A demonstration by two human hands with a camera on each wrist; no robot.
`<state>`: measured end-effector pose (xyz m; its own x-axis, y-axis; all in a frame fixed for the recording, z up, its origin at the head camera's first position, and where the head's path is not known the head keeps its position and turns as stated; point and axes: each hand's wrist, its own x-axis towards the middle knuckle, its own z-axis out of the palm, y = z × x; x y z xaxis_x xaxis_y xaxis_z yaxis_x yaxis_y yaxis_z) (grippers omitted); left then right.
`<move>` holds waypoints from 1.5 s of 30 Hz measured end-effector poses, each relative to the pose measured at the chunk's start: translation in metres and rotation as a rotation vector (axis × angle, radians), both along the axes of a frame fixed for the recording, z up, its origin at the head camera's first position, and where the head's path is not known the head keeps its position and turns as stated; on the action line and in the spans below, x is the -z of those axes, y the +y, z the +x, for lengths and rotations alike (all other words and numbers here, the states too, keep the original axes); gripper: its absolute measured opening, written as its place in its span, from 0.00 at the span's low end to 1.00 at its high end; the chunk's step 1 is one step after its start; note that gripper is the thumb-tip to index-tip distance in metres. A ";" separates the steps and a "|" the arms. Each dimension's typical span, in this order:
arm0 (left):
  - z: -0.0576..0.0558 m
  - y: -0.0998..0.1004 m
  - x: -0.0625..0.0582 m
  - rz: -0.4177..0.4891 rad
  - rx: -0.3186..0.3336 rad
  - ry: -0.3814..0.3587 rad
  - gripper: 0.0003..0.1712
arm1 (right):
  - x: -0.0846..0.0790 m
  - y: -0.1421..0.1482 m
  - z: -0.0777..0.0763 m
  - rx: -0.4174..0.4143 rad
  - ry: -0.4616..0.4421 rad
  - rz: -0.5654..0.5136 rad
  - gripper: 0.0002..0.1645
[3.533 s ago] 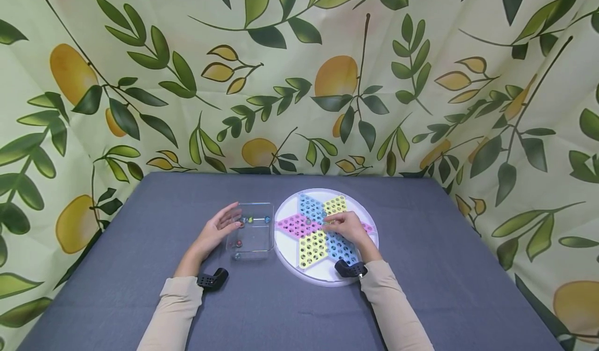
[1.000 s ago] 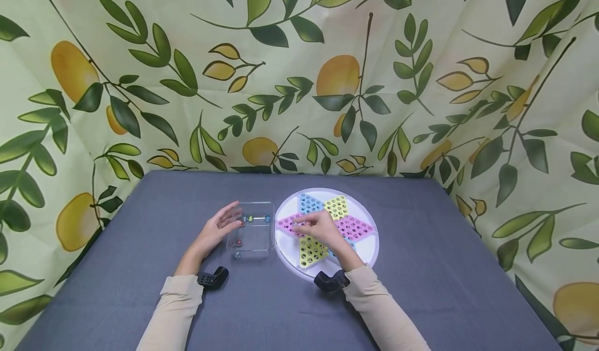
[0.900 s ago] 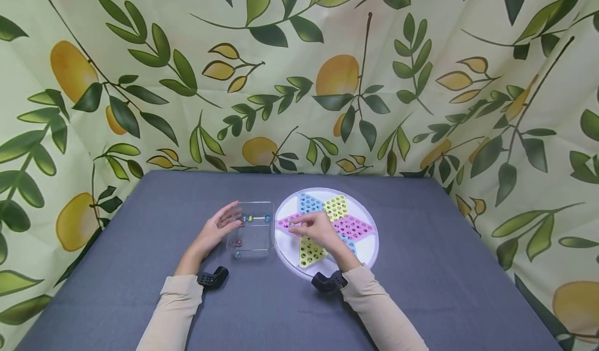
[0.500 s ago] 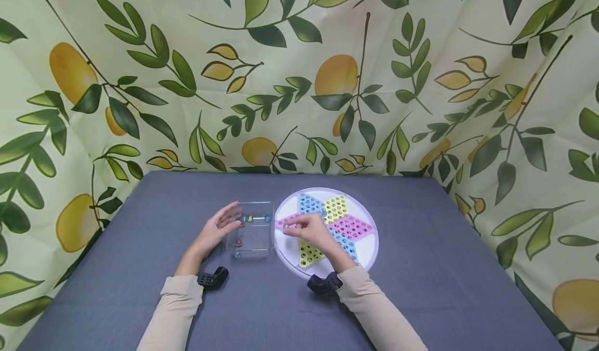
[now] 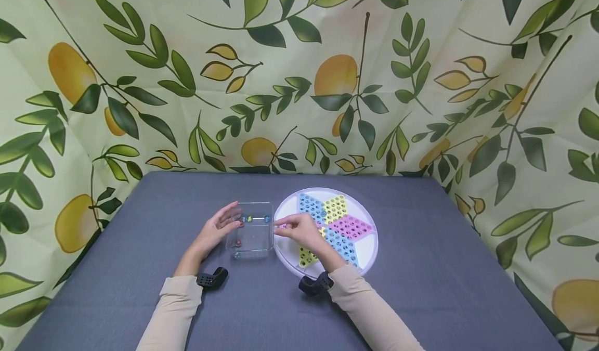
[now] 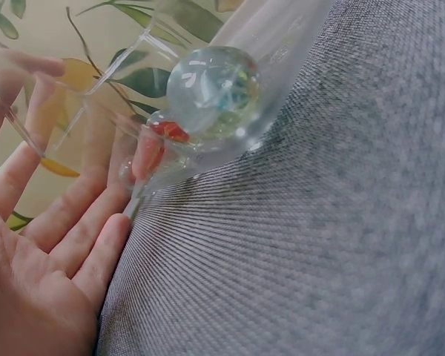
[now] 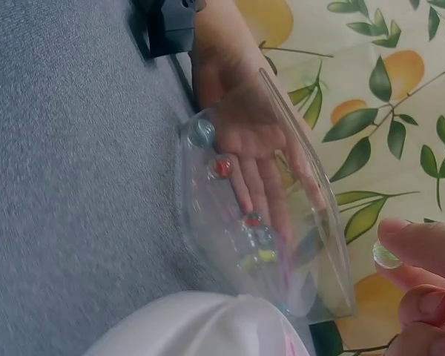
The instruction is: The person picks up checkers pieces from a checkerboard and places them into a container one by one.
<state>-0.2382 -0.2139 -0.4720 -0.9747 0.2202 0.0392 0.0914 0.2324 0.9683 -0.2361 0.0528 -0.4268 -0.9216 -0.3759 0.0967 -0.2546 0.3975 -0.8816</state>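
My right hand (image 5: 304, 232) pinches a clear, greenish glass marble (image 7: 386, 255) between thumb and fingertip. It hovers over the left rim of a round white Chinese checkers board (image 5: 366, 249), near the transparent plastic box (image 5: 255, 235). My left hand (image 5: 212, 235) rests against the box's left side, fingers fairly straight; in the left wrist view they show through the clear wall. Inside the box lie several marbles, among them a red one (image 5: 238, 243), a yellow-green one (image 5: 250, 219) and a blue one (image 5: 267, 219). My right hand hides the board's left pink point.
A grey cloth (image 5: 402, 299) covers the table. Behind it hangs a curtain (image 5: 290, 80) printed with leaves and fruit. The board's star has pink, yellow and blue points full of holes. Each wrist wears a black camera (image 5: 212, 279).
From the middle of the board, my right hand has moved left to the board's edge, carrying the marble towards the box. My left hand and the box have stayed put.
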 end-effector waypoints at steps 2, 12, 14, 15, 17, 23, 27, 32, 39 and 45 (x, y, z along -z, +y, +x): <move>0.000 -0.001 -0.001 0.004 0.001 0.004 0.37 | 0.001 -0.003 0.000 -0.009 0.003 -0.005 0.15; 0.000 0.000 -0.001 -0.006 -0.012 0.001 0.36 | 0.003 -0.013 0.004 -0.041 0.013 -0.024 0.14; 0.000 0.000 -0.001 -0.002 -0.011 0.003 0.36 | 0.003 -0.015 0.005 -0.043 0.003 -0.028 0.13; 0.000 0.001 0.000 0.002 -0.010 0.005 0.37 | 0.003 -0.015 0.005 -0.043 -0.002 -0.030 0.13; 0.000 0.001 0.000 0.015 -0.009 0.007 0.37 | 0.003 -0.016 0.006 -0.048 -0.009 -0.033 0.14; -0.001 0.001 0.001 0.039 -0.005 0.013 0.37 | 0.005 -0.017 0.006 -0.058 -0.029 -0.046 0.14; -0.001 0.000 0.001 0.026 -0.008 0.010 0.37 | 0.007 -0.018 0.005 -0.067 -0.015 -0.048 0.14; -0.001 0.000 0.002 0.028 -0.002 0.011 0.37 | 0.007 -0.018 0.006 -0.069 -0.017 -0.038 0.14; -0.001 0.001 0.002 0.044 0.000 0.011 0.37 | 0.008 -0.018 0.006 -0.084 -0.019 -0.034 0.14; -0.001 0.001 0.002 0.034 -0.004 0.006 0.36 | 0.010 -0.018 0.004 -0.109 -0.029 -0.058 0.17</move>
<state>-0.2388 -0.2131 -0.4735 -0.9752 0.2151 0.0520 0.0961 0.1998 0.9751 -0.2321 0.0346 -0.4368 -0.8783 -0.4686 0.0950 -0.2676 0.3170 -0.9099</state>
